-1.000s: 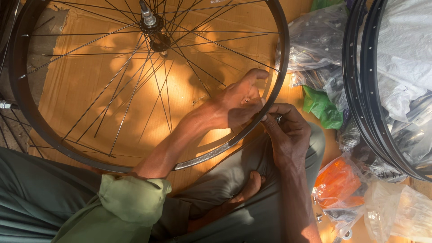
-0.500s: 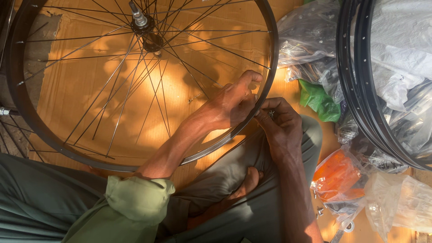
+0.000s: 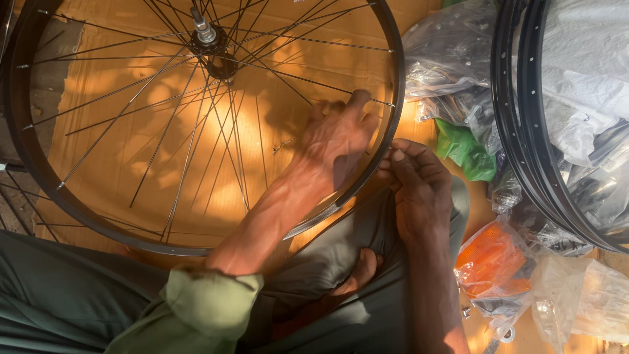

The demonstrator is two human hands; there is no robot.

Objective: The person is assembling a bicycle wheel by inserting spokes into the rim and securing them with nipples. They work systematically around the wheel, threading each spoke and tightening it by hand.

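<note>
A black bicycle wheel rim [image 3: 26, 164] with thin steel spokes and a central hub [image 3: 208, 38] lies over my lap on brown cardboard. My left hand [image 3: 337, 141] reaches inside the rim at its right side, fingers pinching a spoke [image 3: 295, 88] near the rim. My right hand [image 3: 419, 187] sits just outside the rim at the same spot, fingers curled tight against the rim's outer edge, gripping something small that I cannot make out.
A second black rim [image 3: 517, 144] stands at the right over clear plastic bags [image 3: 576, 85]. A green bag [image 3: 466, 149] and an orange packet [image 3: 491, 259] lie beside my right knee. Cardboard [image 3: 118, 85] covers the floor. My bare foot [image 3: 357, 272] rests between my legs.
The wheel has shifted slightly left in view. My left hand has moved its fingers further along the spoke toward the rim, and my right hand has stayed at the rim's outer edge.
</note>
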